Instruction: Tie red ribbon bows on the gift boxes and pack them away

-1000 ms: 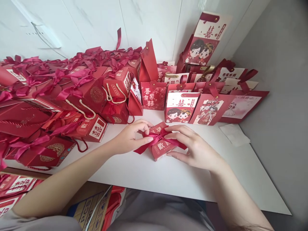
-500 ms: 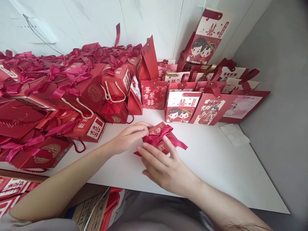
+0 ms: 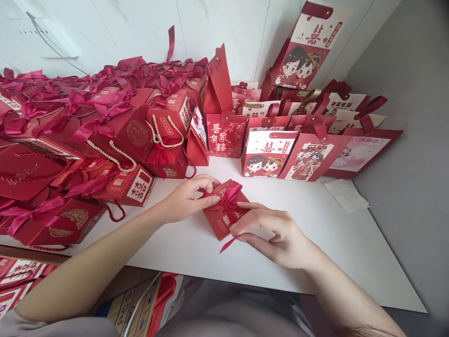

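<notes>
A small red gift box (image 3: pixel 214 223) with gold characters lies on the white table in front of me. Tied around its top is a magenta satin ribbon (image 3: pixel 229 199) in a bow. My left hand (image 3: pixel 187 199) is closed at the box's left corner, thumb laid over the left side of the bow; its fingertips are partly hidden. At the box's right side, my right hand (image 3: pixel 278 236) pinches a ribbon tail between thumb and finger, and the tail's pointed end sticks out toward me. The right index fingertip touches the box top near the knot.
Many red boxes with magenta bows (image 3: pixel 121 124) are stacked at the left. Upright red and white gift bags (image 3: pixel 268 154) stand at the back right, along with a taller bag (image 3: pixel 301 51). A white tissue (image 3: pixel 345 194) lies near the grey wall. A cardboard carton (image 3: pixel 129 299) sits below the table edge.
The box has turned on the table. My right hand has moved off its top to the right and now pinches a ribbon tail. My left hand stays at the left corner.
</notes>
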Tool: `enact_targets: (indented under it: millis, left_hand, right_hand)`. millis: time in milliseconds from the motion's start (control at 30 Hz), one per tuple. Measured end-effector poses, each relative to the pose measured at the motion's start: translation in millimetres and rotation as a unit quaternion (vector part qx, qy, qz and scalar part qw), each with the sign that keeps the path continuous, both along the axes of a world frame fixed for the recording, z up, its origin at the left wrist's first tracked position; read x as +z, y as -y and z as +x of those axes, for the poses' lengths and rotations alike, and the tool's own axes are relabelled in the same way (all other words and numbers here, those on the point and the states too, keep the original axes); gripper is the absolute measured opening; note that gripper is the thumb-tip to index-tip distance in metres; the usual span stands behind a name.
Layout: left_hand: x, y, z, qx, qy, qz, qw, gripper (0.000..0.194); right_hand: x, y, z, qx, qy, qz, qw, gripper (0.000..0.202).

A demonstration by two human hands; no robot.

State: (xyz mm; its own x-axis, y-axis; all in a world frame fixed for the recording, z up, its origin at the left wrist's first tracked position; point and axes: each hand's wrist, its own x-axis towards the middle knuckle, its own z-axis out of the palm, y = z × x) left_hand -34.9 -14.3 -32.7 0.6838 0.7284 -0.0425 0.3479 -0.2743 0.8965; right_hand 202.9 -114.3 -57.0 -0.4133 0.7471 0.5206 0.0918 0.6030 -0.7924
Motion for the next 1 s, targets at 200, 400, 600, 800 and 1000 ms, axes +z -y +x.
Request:
enact_targets:
  millis: [200,400,600,800,1000]
  left_hand:
    - [-0.9,3.4,2.4,0.018,-0.008,0.017,1.000,0.034]
    - [-7.9,9.7,11.1,0.088,-0.037,0.057,0.994,0.060]
    - [-7.9,7.7,11.6,0.100,-0.031,0.012,0.994,0.063]
    - [-7.7,8.3,11.7,0.103,-0.022,-0.021,0.994,0.062]
    - [-4.0,10.2,9.7,0.077,-0.012,-0.005,0.997,0.053]
  right_hand:
    - [-0.2,0.2,7.7,0.007,0.025,-0.030,0.999,0.028]
    - [3.7,-1.2,3.0,0.028,0.037,0.011,0.999,0.020]
    - [10.8,1.6,17.2,0.118,0.081,-0.016,0.990,0.011]
    - [17.7,1.6,36.9,-0.025,0.038,-0.139,0.989,0.021]
    - [7.8,-10.2,34.6,-0.159,0.165,-0.301,0.926,0.051]
